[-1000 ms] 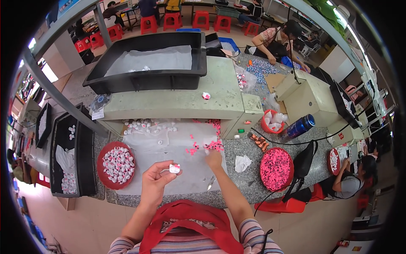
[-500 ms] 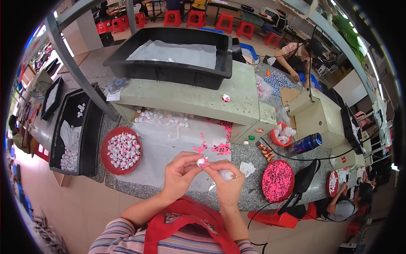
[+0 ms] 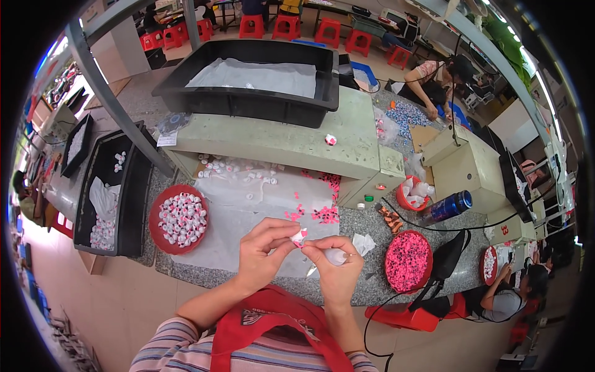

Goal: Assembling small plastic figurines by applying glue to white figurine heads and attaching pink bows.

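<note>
In front of my chest, my left hand (image 3: 263, 251) pinches a small white figure (image 3: 299, 235) with pink patches between thumb and fingers. My right hand (image 3: 338, 266) closes its thumb and forefinger on a tiny pink piece (image 3: 299, 244), held at the lower edge of the figure. A small whitish bottle (image 3: 336, 256) is tucked in my right hand's curled fingers, and a pointed tip shows below it. Under both hands lies a white sheet (image 3: 238, 204) with loose pink pieces (image 3: 325, 214) on it. More white figures (image 3: 235, 170) lie at its back edge.
A red bowl (image 3: 152, 230) of white-and-pink figures stands left, a red bowl (image 3: 427, 277) of pink and black pieces right. Black trays (image 3: 139, 217) and a greenish metal housing (image 3: 273, 133) flank the sheet. A blue can (image 3: 451, 207) lies right. Other people work farther off.
The white figure has tilted in my left fingers, and the pink piece now shows lower, at its underside. My right hand has shifted slightly right and down.
</note>
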{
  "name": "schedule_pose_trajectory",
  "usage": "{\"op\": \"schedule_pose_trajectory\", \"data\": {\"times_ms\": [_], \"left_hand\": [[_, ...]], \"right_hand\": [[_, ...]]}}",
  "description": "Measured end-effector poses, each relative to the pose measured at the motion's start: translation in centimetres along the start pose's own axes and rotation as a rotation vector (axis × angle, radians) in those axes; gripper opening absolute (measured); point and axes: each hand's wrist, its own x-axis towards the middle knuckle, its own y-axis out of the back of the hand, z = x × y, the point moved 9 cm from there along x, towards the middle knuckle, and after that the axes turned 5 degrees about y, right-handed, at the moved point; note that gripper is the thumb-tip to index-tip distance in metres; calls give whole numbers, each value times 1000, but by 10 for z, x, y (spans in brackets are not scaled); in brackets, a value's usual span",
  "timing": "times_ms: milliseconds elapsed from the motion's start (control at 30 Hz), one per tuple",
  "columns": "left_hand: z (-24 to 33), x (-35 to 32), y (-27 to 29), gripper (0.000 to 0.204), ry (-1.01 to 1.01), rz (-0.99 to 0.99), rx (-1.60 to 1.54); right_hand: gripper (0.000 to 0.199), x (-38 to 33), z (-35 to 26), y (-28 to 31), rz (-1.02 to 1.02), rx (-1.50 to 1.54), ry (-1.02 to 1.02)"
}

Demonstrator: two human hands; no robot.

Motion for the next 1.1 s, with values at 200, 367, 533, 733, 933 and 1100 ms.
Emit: {"op": "schedule_pose_trajectory", "data": {"times_ms": [200,367,533,733,933,1100], "left_hand": [[10,-2,-6,28,18,-51,-3],[-5,0,-5,28,211,-111,-272],[-13,1,-9,27,293,-139,-356],[4,-4,-9,22,82,-89,-203],[-1,-4,-7,20,82,-68,-175],[-15,-2,-5,20,156,-46,-228]], "right_hand": [[20,-2,-10,2,57,-87,88],[20,-4,-16,4,94,-156,163],[26,4,-12,-9,-193,-167,98],[23,8,-12,-11,-246,-176,104],[21,11,-4,-11,-266,-197,89],[18,16,12,-9,-278,-186,39]]}}
